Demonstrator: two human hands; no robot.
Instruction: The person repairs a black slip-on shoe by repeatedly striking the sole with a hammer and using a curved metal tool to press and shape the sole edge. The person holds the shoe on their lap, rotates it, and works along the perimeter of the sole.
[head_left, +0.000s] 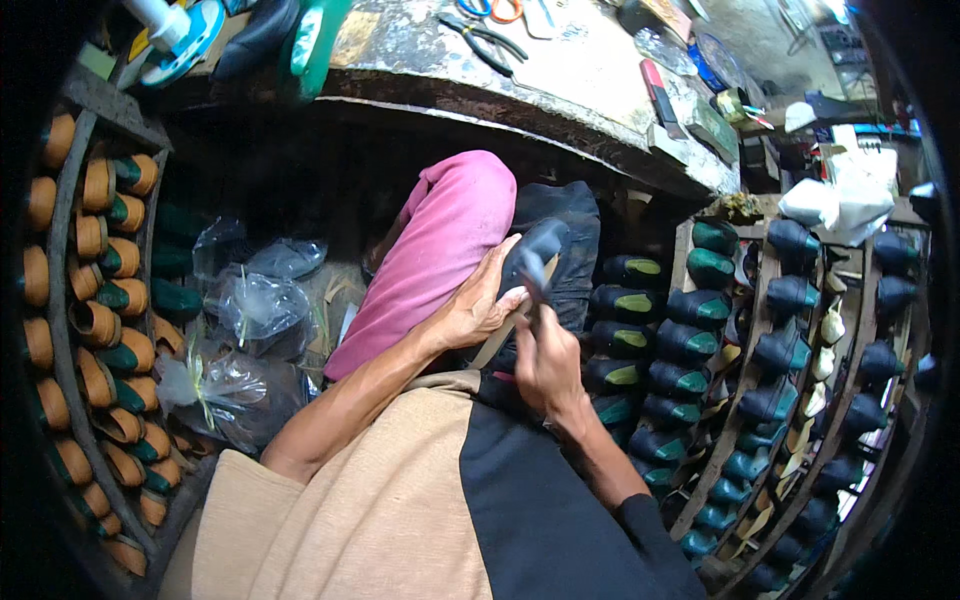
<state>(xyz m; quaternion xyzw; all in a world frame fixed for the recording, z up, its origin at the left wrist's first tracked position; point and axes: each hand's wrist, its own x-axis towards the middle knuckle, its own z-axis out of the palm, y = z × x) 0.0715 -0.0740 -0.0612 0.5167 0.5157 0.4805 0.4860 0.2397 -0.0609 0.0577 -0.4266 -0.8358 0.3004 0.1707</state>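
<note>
The shoe [545, 250] is dark, rests on the pink-clad knee [440, 250] and sits below the workbench [560, 90]. The left hand [480, 305] grips the shoe from the side. The right hand [545, 365] is closed on a hammer [530, 275], its head against the shoe. Racks of dark shoes [700, 350] stand at right, tan shoes [110, 300] at left, plastic bags [250, 310] beside the knee.

pink trouser leg [440, 250] | dark navy shoe [545, 250] | tan-and-black shirt [420, 510] | tan shoes on green lasts [115, 300] | navy shoes, green lasts [690, 340] | orange scissors [505, 10]
</note>
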